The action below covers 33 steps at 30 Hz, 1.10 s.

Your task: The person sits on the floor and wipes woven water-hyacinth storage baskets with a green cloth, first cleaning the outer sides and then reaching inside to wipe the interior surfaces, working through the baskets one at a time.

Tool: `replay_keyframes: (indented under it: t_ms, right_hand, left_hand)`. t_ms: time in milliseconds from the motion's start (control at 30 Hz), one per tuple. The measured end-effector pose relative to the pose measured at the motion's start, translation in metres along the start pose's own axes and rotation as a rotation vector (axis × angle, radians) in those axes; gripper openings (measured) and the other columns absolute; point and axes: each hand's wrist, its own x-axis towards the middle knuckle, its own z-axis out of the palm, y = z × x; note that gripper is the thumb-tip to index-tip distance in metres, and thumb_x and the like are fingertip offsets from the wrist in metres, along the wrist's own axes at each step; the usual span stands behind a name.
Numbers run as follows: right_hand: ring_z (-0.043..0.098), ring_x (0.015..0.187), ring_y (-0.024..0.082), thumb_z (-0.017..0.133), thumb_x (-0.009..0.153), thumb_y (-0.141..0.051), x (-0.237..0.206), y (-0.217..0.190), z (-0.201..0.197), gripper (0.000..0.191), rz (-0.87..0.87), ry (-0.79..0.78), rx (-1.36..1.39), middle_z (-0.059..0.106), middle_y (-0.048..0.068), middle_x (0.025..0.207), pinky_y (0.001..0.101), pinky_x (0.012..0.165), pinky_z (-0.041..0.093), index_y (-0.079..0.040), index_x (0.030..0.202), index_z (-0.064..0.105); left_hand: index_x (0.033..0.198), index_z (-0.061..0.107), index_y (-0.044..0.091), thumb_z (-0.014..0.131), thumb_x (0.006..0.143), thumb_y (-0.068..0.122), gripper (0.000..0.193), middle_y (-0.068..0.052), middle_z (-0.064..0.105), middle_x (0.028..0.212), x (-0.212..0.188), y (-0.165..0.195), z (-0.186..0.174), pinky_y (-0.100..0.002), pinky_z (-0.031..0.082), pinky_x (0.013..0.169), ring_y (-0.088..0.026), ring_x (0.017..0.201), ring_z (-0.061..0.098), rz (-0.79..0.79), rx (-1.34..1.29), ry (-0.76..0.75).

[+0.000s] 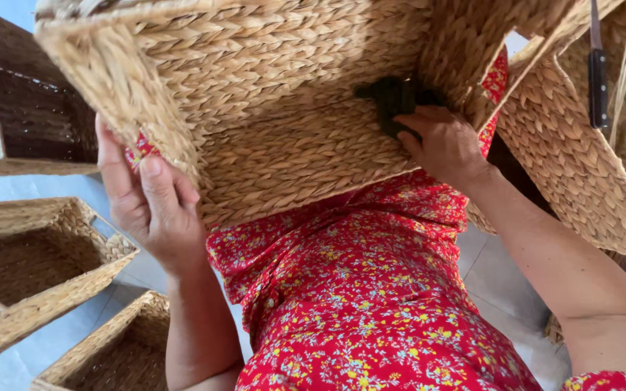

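Two hands hold one woven basket tipped up over the lap of a red flowered dress. The left hand is closed around the basket's near rim, thumb on the outer wall. The right hand reaches inside and presses a small dark tool against the weave, fingers curled on it. By the look of it, the inside is being worked or finished near one corner; going on calls for a steady grip on the rim and firm pressure with the tool. More baskets sit at the left, on the tiled floor.
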Motion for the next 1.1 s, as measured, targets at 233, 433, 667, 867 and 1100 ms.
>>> replay_keyframes:
  t_ms: [233,433,667,867,1100]
  right_hand:
    - [0.073,0.098,0.023,0.056,0.102,-0.021,0.034,-0.134,0.007,0.027,-0.393,0.059,0.418,0.074,0.010,0.112,0.0354,0.083,0.062,-0.012,0.121,0.073]
    - [0.068,0.113,0.029,0.061,0.099,-0.036,0.074,-0.197,0.022,0.034,-0.470,-0.291,0.721,0.071,0.008,0.117,0.0409,0.099,0.055,-0.024,0.129,0.070]
    - [0.063,0.118,0.032,0.057,0.100,-0.039,0.060,-0.050,0.030,0.036,-0.024,-0.363,0.243,0.063,0.011,0.135,0.0456,0.098,0.051,-0.024,0.132,0.065]
    - [0.066,0.107,0.041,0.057,0.098,-0.039,0.037,0.019,0.056,0.035,0.082,-0.164,-0.014,0.067,0.017,0.123,0.0521,0.089,0.053,-0.018,0.121,0.073]
    - [0.068,0.104,0.034,0.057,0.099,-0.039,0.034,0.007,0.055,0.033,0.110,-0.192,0.056,0.071,0.013,0.113,0.0463,0.091,0.055,-0.019,0.118,0.075]
  left_hand:
    - [0.165,0.032,-0.003,0.054,0.116,0.016,0.056,-0.001,0.068,0.118,0.005,0.009,0.005,-0.018,0.035,0.051,-0.003,0.057,0.042,-0.050,0.025,0.000]
    - [0.162,0.036,-0.003,0.053,0.119,0.015,0.050,0.001,0.060,0.089,0.007,0.009,0.006,-0.017,0.032,0.051,-0.002,0.057,0.040,-0.024,0.025,-0.024]
    - [0.164,0.037,-0.002,0.054,0.115,0.013,0.054,0.002,0.059,0.087,0.010,0.008,0.006,-0.017,0.031,0.048,-0.001,0.053,0.039,-0.067,0.048,0.009]
    - [0.160,0.040,0.000,0.058,0.113,0.009,0.050,-0.008,0.069,0.123,0.012,0.003,0.009,-0.021,0.049,0.059,-0.006,0.069,0.057,0.080,0.098,-0.022]
    - [0.148,0.050,-0.004,0.067,0.100,-0.002,0.051,-0.020,0.048,0.148,-0.011,-0.029,-0.003,-0.036,0.048,0.112,-0.023,0.140,0.048,0.286,0.572,0.025]
